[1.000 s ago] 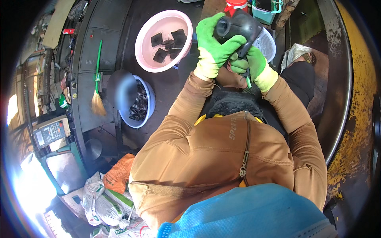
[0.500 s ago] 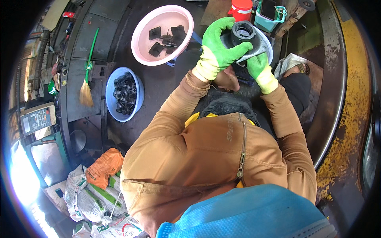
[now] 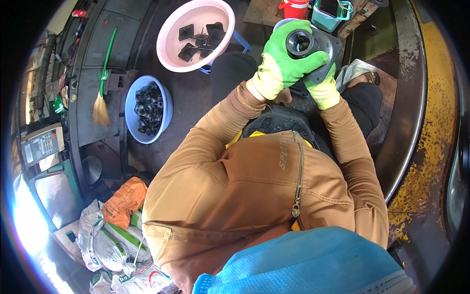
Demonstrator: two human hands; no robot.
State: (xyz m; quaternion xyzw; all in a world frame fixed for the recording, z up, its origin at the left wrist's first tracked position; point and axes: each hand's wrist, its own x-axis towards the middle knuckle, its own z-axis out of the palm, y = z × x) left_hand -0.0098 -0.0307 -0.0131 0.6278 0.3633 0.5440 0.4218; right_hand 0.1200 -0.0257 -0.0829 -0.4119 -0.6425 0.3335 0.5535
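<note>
A black part with a square flat flange (image 3: 329, 48) and a round hollow collar is held up in front of me. My left hand (image 3: 280, 60), in a green and yellow glove, is closed round the collar, thumb and fingers to either side of it. From below, my gloved right hand (image 3: 322, 91) reaches up to the flange's near edge; its fingers are mostly hidden under the part. Behind the part, the rim of a pale blue basin (image 3: 280, 22) shows only partly.
A pink basin (image 3: 164, 55) at upper left holds several dark flat pieces. Left of it a blue basin (image 3: 169, 115) is filled with black parts. A red container (image 3: 294, 9) and a teal basket (image 3: 327, 20) stand at the back. A yellow worn metal edge (image 3: 431, 122) runs along the right.
The black part has tilted and turned, so its square flange now faces up and right. My left hand has shifted slightly right and nearer with it.
</note>
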